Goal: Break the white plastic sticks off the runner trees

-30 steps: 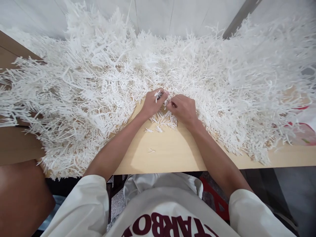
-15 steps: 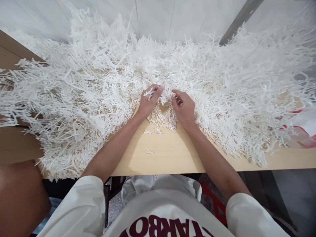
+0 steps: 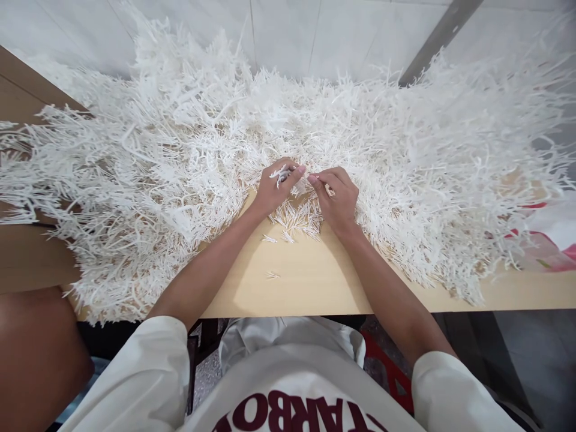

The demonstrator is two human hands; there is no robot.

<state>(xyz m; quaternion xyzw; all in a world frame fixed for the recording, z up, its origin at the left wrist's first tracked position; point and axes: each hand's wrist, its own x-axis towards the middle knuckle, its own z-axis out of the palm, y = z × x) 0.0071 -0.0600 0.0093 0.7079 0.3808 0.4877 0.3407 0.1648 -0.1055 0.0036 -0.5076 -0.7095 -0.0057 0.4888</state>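
A wide heap of white branched plastic-looking sprigs (image 3: pixel 180 150) covers most of the table. My left hand (image 3: pixel 279 183) is closed around a white sprig (image 3: pixel 282 174), whose branched end pokes out above the palm. Thumb and forefinger of my right hand (image 3: pixel 337 195) are pinched together close to the left fingertips; whatever lies between them is too small to make out. Below both hands lies a small pile of short white pieces (image 3: pixel 297 221) on the bare tabletop (image 3: pixel 297 282).
A clear bag with pink-red marks (image 3: pixel 546 249) lies at the table's right end. At lower left another person's limb (image 3: pixel 40 354) is close to the table. Behind the heap stands a pale wall (image 3: pixel 360 36). Something red (image 3: pixel 391 372) shows under the table.
My right thumb and forefinger have closed into a pinch and come nearer the left fingertips. My left hand has shifted slightly to the right, still holding its sprig.
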